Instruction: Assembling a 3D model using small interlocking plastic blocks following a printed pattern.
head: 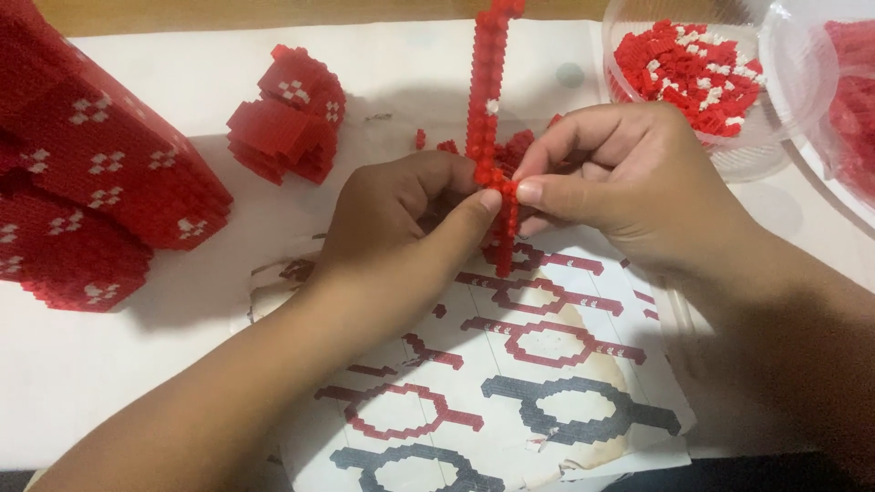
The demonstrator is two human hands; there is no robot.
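Brick strip (488,91), red and upright, is pinched by left hand (401,214) and right hand (629,182); brick bowl (638,96) at two o'clock.

Brick strip (489,100) betw. the bare hands: small hard plastic studs, red w/ a few white, slightly glossy, bumpy surface. Big red block build (91,173) and smaller chunk (290,114): same studded plastic, knobbly faces. Instruction sheet (538,374): thin matt paper, printed, edges torn and creased, a brownish stain. Worktop (191,82) cover looks white, matt, smooth. Tub (775,118) of loose bricks: clear glossy plastic, shiny rim.
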